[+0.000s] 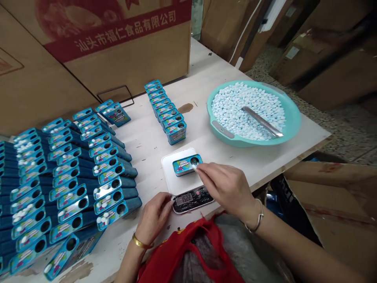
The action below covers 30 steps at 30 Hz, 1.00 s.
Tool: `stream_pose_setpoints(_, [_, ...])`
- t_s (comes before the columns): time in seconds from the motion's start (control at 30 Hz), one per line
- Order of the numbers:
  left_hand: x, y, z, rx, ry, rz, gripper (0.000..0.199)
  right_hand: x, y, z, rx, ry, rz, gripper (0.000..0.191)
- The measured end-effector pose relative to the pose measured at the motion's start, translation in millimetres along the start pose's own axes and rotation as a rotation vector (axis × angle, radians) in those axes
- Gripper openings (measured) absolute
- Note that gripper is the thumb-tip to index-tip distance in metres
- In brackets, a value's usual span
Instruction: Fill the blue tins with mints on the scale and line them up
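Watching right hand pinching white mint, fingertips together, at window of blue tin on kitchen scale; left hand resting, fingers loosely together, at scale edge. Mint feeling light, slippery; tin stiff, taking hold by edges.

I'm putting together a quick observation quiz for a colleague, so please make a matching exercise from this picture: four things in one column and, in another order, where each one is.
Things:
1. Blue tin
2. Metal scoop
3. Left hand
4. Right hand

Places:
A. At the left edge of the digital scale
B. Lying across the pale mints in the teal basin
C. Pinching a white mint at the tin's round opening
D. On the scale's white platform

Pairs: 1-D, 2-B, 3-A, 4-C
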State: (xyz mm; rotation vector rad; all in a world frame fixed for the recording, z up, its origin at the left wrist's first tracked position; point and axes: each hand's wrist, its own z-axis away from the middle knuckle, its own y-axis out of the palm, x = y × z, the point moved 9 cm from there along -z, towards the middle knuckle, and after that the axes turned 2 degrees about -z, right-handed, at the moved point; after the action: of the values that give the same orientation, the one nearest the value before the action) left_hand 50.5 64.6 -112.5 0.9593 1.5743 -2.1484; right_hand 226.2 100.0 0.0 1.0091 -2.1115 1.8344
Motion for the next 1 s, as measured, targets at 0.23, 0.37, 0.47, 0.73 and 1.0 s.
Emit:
stream_pose_setpoints(0.23, [3.4,-17.2,4.1,-0.115,0.051,0.002,0.023,-98.9,-63.1,-53.2,-0.187,0.207,0.068,0.032])
stream_pose_setpoints(0.37, [7.4,-20.9,5.5,-0.155,0.078,-0.002,0.024,-175.2,-51.4,-81.5,0.045,0.359,0.156,0.022])
stream_pose_setpoints(0.47, [11.0,-20.7,5.8,-0.163,0.072,-0.011,0.026,-197.2,-45.3,-89.2,0.068,0.357,0.102,0.01])
stream_pose_setpoints(0.73, [9.1,-18.2,5.8,-0.116,0.022,-0.02,0.024,-212.1,-72.5,-66.5,-0.097,0.464,-0.104,0.006])
stream_pose_setpoints(1.0, [2.0,-14.6,9.9,-0.096,0.015,-0.011,0.021,-86.7,-50.9,-54.5,0.053,0.292,-0.516,0.017])
